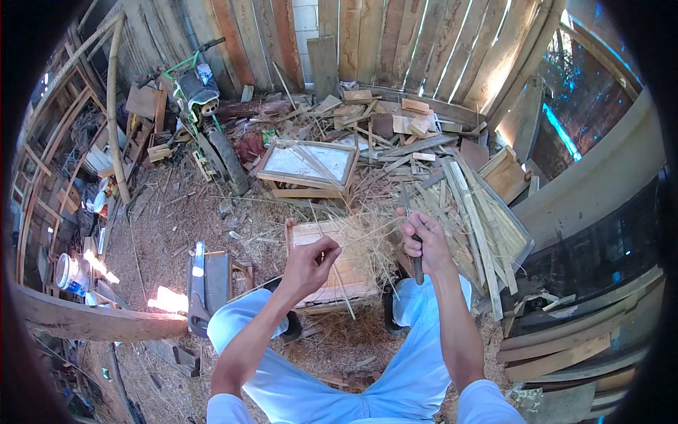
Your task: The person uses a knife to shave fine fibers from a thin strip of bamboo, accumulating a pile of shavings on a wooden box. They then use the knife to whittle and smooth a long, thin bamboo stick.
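Observation:
My right hand [428,242] is closed around the dark handle of a knife [418,270], its blade pointing up and away from me. My left hand [311,267] is pinched on one end of a thin pale strip [367,237], which runs across toward the knife and right hand. Below both hands is a low wooden box or bench [328,240] with a pale board top. A heap of fine shavings [367,258] covers its right side. Another thin stick [343,293] slants over the board and past its front edge.
A hand saw [198,283] stands left of my knee by a small wooden piece. A framed panel [307,161] lies ahead, near a small motorbike [205,120]. Scrap wood [402,127] is piled at the back, with long planks [473,219] on the right.

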A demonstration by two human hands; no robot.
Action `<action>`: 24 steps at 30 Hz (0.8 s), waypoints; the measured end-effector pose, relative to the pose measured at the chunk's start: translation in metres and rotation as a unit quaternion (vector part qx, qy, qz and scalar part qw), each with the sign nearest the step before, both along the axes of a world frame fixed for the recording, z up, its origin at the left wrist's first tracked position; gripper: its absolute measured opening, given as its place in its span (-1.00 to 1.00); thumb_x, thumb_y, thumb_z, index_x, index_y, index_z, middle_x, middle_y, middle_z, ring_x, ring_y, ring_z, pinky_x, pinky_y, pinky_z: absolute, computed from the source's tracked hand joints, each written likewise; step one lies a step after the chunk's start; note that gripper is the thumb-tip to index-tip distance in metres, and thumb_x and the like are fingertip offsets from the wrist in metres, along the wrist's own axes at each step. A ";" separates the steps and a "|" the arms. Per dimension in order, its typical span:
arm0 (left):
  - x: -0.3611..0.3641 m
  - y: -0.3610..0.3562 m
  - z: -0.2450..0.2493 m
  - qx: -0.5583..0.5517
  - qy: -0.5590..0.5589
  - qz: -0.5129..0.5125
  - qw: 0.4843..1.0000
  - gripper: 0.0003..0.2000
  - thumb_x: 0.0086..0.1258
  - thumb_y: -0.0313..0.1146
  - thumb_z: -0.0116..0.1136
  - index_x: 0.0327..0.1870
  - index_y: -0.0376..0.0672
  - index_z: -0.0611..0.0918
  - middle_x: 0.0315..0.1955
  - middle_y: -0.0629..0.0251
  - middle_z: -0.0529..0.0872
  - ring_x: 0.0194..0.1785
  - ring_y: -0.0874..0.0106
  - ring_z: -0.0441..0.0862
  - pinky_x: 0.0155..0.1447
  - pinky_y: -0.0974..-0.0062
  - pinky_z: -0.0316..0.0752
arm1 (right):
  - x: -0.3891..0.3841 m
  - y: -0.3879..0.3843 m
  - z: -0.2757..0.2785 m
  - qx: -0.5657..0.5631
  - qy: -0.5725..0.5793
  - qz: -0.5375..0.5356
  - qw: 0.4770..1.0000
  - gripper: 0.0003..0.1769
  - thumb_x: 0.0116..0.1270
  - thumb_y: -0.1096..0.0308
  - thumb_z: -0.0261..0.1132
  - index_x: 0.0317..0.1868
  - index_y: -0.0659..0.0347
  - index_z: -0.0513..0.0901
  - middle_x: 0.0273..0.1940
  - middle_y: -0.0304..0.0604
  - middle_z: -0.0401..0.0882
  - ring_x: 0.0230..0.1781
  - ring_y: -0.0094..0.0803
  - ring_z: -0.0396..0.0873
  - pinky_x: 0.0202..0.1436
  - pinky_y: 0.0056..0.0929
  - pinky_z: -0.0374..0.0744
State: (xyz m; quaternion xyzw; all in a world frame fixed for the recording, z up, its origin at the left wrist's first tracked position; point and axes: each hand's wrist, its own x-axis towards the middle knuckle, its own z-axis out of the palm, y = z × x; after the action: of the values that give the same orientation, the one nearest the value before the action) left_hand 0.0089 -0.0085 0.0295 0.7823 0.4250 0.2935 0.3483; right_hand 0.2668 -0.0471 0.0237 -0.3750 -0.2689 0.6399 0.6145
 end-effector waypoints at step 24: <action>0.009 -0.002 -0.007 -0.073 -0.063 -0.069 0.993 -0.86 0.41 -0.37 0.09 -0.20 -0.27 0.58 -0.65 0.31 0.49 -0.57 0.58 0.31 -0.44 0.54 0.28 | -0.039 -0.005 0.004 -0.015 -0.080 0.150 0.985 -0.67 0.47 0.27 0.09 0.03 0.40 0.51 -0.46 -0.34 0.43 -0.68 -0.75 0.23 -0.68 -0.76 0.19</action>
State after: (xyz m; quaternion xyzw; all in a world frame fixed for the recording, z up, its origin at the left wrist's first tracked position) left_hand 0.0183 -0.0101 0.0230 0.7623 0.3672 0.2860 0.4497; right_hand 0.2275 -0.0517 0.0275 -0.3900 -0.3607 0.6968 0.4819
